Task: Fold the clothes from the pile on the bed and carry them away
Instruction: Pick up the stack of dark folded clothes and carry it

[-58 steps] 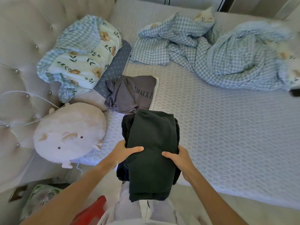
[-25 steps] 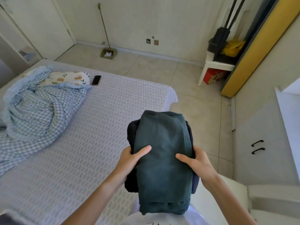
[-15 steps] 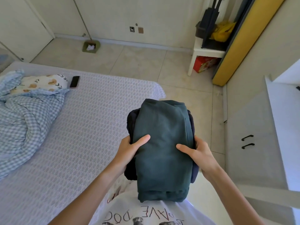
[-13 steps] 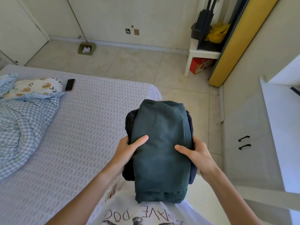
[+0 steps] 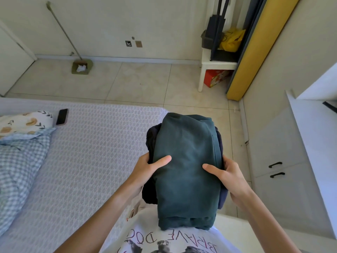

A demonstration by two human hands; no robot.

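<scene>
Gripping the stack of folded clothes (image 5: 186, 167) from both sides, thumbs on top, the left hand (image 5: 147, 170) and right hand (image 5: 228, 172) hold it level at the chest, beside the bed (image 5: 87, 152), long axis pointing away.

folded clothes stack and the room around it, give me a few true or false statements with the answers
1. Both hands hold the folded clothes stack, the left hand on one side and the right hand on the other. True.
2. The top garment of the stack is bright red. False: it is dark green, with darker clothes under it.
3. A phone lies on the bed. True.
4. The stack rests on the bed. False: it is held up in front of the person's chest.
5. The white stool by the wall has nothing on it. False: dark things and a yellow bag sit on it.
</scene>
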